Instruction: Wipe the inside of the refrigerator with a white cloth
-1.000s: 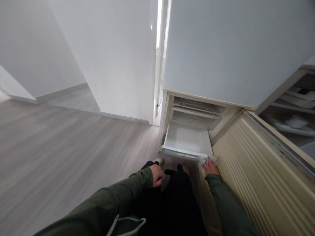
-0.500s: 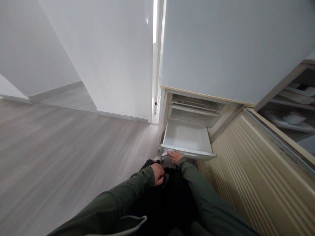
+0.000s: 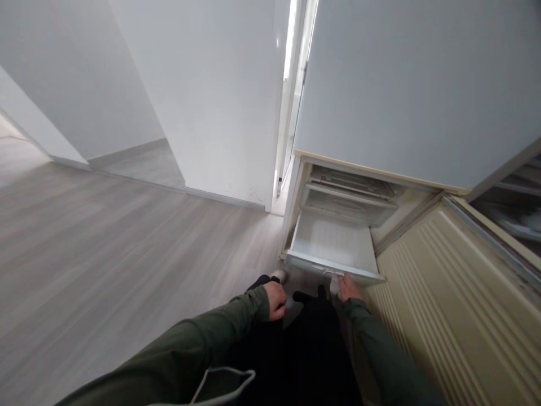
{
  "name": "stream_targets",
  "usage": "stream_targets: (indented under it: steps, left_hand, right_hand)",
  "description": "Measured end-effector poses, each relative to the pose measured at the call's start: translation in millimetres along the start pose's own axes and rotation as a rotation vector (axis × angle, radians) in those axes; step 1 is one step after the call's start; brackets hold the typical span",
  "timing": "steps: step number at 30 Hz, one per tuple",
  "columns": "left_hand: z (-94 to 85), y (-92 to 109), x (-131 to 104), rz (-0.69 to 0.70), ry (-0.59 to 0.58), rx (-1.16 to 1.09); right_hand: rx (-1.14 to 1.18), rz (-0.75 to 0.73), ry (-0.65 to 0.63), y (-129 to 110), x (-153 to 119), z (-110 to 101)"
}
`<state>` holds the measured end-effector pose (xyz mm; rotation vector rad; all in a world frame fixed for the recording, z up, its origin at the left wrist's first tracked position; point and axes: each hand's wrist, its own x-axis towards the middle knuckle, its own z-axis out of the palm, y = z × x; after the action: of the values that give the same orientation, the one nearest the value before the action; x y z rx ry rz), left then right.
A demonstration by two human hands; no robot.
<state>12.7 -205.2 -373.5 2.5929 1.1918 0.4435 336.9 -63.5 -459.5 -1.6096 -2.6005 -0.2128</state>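
My right hand [image 3: 350, 288] pinches a crumpled white cloth [image 3: 335, 286], which touches the front of a pulled-out white drawer [image 3: 333, 264]. The drawer sits low in an open freezer compartment [image 3: 291, 203], and its pale inner floor shows. Resting near my left knee, my left hand [image 3: 275, 300] has its fingers curled in, away from the drawer; I see nothing in it.
A cream ribbed door [image 3: 435, 270] stands swung open at the right. Above the compartment is a large pale panel [image 3: 397, 84]. Grey wood-look floor [image 3: 147, 270] spreads to the left, up to white walls [image 3: 211, 113]. A dark shelf unit [image 3: 515, 200] shows at far right.
My right hand has slid the white cloth rightward along the drawer front, from near its left end to past the middle. My left hand stays by the knee. The view has shifted slightly left.
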Motion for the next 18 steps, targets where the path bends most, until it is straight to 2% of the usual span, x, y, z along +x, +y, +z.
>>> stream_targets:
  steps: [3,6,9,13,18]
  left_hand:
    - [5.4,1.9,1.7,-0.028,-0.033,0.005]
    - [8.1,3.1,-0.3,-0.047,-0.048,-0.011]
    - [7.3,1.6,-4.6,-0.014,-0.021,-0.037]
    - [6.5,-3.0,-11.3,-0.009,0.06,-0.071]
    - [6.9,-5.3,-16.1,0.008,0.086,-0.112]
  right_hand:
    - [0.14,0.195,0.061,-21.4,17.4,10.9]
    - [0.237,0.372,0.097,-32.8,51.7,8.4]
    - [0.334,0.429,0.108,-31.9,92.0,-3.6]
    - [0.466,0.494,0.014,-22.0,146.1,-19.0]
    - [0.554,0.569,-0.005,-16.9,209.5,-22.0]
